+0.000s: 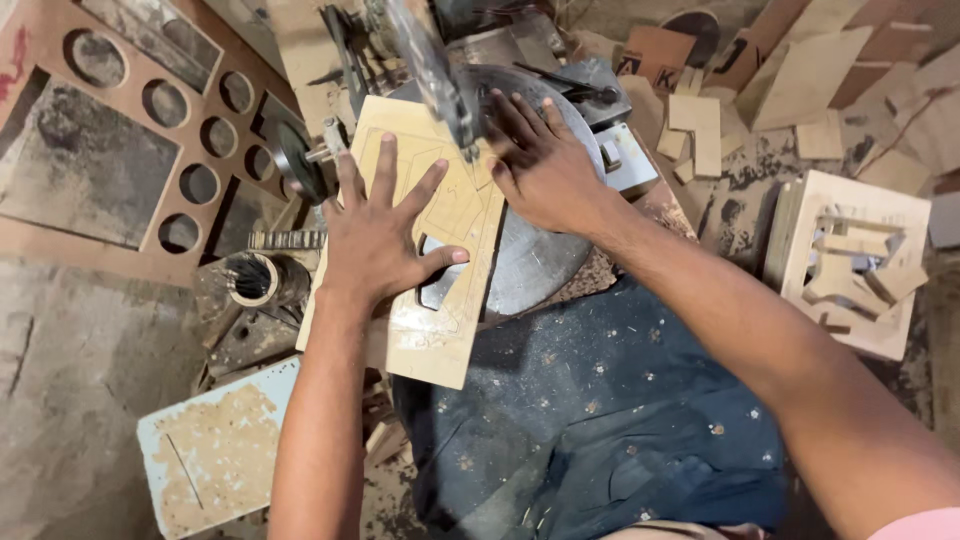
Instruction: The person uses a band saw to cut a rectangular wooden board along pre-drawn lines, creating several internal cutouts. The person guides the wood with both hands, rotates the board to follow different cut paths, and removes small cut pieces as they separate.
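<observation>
- Both hands press a pale plywood panel (440, 300) flat on the round metal table (540, 260) of a scroll saw, whose dark arm (430, 70) reaches down between them
- The left hand (375, 235) lies fully splayed on the panel, palm down, gripping nothing; the right hand (540, 165), fingers spread, bears on the panel's far corner just beside the blade
- A cut-out slot shows in the panel just under the left thumb; pencilled outlines run beneath both palms
- Judged risk: the right fingertips sit closest to the cutting point, so a slip or a jerk of the panel could carry them into it
- Sawdust on the table could let the panel skid
- Offcuts (700, 125) lie scattered beyond the right hand
</observation>
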